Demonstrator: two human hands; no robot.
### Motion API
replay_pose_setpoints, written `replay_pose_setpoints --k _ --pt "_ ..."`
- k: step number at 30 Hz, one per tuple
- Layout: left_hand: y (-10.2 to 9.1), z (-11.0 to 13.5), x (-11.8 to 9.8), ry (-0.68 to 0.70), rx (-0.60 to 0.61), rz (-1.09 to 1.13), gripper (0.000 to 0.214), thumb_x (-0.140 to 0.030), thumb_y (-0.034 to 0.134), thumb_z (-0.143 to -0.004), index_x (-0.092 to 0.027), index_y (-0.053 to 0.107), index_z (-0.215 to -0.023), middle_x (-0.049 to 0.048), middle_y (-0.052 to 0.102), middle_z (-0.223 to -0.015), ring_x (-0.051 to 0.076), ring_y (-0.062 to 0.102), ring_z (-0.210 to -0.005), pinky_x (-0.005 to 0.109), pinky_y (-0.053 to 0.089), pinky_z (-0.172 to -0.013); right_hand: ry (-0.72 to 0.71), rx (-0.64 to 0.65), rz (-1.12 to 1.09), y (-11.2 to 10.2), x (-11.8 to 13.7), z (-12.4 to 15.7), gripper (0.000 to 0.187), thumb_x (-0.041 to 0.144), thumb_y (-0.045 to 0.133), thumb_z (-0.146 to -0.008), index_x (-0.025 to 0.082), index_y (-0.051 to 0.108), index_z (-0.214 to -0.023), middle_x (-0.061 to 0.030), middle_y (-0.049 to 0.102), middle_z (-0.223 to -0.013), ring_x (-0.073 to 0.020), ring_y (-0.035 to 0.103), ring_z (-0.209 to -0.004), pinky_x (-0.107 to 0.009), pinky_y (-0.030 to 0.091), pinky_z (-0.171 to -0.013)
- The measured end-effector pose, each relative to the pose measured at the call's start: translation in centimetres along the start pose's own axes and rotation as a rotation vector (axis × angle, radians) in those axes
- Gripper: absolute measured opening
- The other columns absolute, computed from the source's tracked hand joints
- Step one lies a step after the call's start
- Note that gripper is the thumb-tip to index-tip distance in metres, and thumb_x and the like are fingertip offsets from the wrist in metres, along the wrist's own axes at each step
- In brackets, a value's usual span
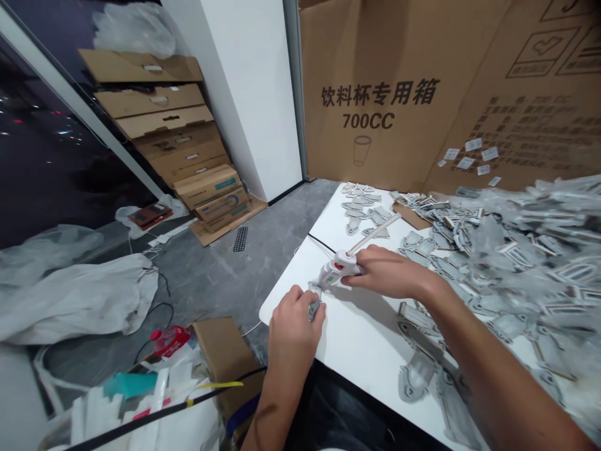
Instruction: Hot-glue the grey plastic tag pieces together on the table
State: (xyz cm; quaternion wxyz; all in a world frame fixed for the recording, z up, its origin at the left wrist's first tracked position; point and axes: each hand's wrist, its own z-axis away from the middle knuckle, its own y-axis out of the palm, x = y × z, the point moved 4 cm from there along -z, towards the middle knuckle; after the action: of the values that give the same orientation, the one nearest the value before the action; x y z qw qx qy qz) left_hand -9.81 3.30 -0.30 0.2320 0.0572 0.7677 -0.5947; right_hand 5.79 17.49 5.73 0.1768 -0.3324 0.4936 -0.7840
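Note:
My right hand is closed around a white hot glue gun. A long glue stick sticks out of its back end, and its nozzle points down and left. My left hand pinches a small grey flat piece near the table's left corner. The nozzle is close to that piece; whether they touch, I cannot tell. My fingers hide much of the piece. Similar grey pieces lie on the white table by my right forearm.
A heap of grey pieces and clear plastic covers the table's right side. Behind it stands a large cardboard box. An open box of scraps with a red bottle sits below left. Flat cartons lean by the white pillar.

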Motion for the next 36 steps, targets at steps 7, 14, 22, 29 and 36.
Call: replay_pose_setpoints --k 7,14,22,29,36 --pt "-0.39 -0.05 -0.31 0.003 0.066 -0.016 0.011 -0.022 0.068 -0.094 -0.024 0.075 -0.103 0.0025 0.067 -0.096 0.019 0.066 -0.081 0.031 0.045 -0.072 0.031 0.001 0.019 0.14 0.10 -0.18 0.032 0.049 0.059 -0.096 0.019 0.067 -0.086 -0.0104 0.068 -0.098 -0.0245 0.065 -0.092 -0.028 0.041 -0.069" --pt "-0.37 0.05 -0.28 -0.002 0.057 0.005 0.011 -0.022 0.068 -0.095 -0.023 0.075 -0.103 0.0022 0.067 -0.096 0.019 0.066 -0.080 0.031 0.045 -0.072 0.041 0.017 0.022 0.20 0.19 -0.18 0.036 0.050 0.057 -0.096 0.019 0.064 -0.080 -0.0103 0.067 -0.093 -0.0229 0.063 -0.084 -0.029 0.041 -0.066" --pt "-0.40 0.06 -0.34 0.003 0.055 -0.009 0.009 -0.022 0.069 -0.096 -0.023 0.075 -0.103 0.0020 0.067 -0.095 0.019 0.066 -0.081 0.032 0.045 -0.073 0.028 0.033 0.015 0.17 0.21 -0.09 0.035 0.050 0.057 -0.096 0.020 0.059 -0.078 -0.0099 0.065 -0.089 -0.0216 0.062 -0.078 -0.029 0.039 -0.064" --pt "-0.35 -0.03 -0.34 -0.001 0.065 -0.005 0.010 -0.021 0.072 -0.095 -0.023 0.076 -0.104 0.0016 0.067 -0.096 0.018 0.066 -0.082 0.032 0.045 -0.073 0.067 0.018 0.049 0.23 0.21 -0.02 0.035 0.050 0.057 -0.097 0.019 0.066 -0.086 -0.0121 0.068 -0.098 -0.0251 0.065 -0.088 -0.029 0.041 -0.069" --pt "-0.20 -0.08 -0.24 -0.005 0.067 -0.012 0.011 -0.021 0.073 -0.095 -0.022 0.077 -0.106 0.0008 0.067 -0.095 0.017 0.065 -0.082 0.032 0.045 -0.074 0.110 -0.016 0.096 0.58 0.45 0.28 0.030 0.046 0.057 -0.098 0.019 0.071 -0.095 -0.0109 0.069 -0.103 -0.0248 0.067 -0.093 -0.029 0.044 -0.073"
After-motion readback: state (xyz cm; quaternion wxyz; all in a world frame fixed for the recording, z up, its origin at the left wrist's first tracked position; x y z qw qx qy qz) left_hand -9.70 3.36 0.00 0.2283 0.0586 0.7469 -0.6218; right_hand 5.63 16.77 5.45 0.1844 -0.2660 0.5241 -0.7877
